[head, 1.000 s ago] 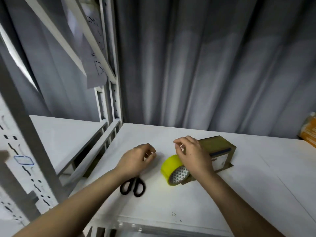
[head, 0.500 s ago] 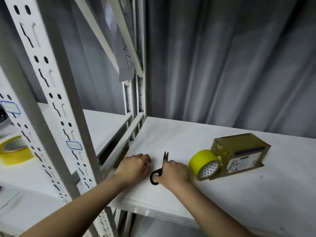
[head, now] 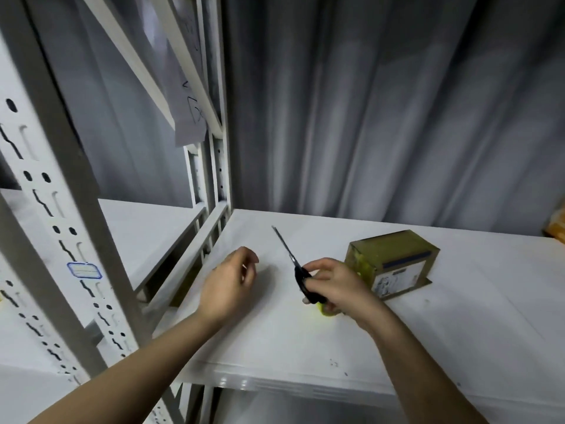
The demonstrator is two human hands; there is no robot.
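The right hand (head: 339,289) grips the black handles of the scissors (head: 290,255), blades closed and pointing away, above the shelf (head: 275,347) just beside the box (head: 394,261). The left hand (head: 229,289) is loosely curled and holds nothing.

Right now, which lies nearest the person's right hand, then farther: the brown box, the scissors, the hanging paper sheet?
1. scissors: held in the right hand itself.
2. brown box: on the shelf just behind the hand, to its right.
3. paper sheet: high up on the left, on the rack frame.
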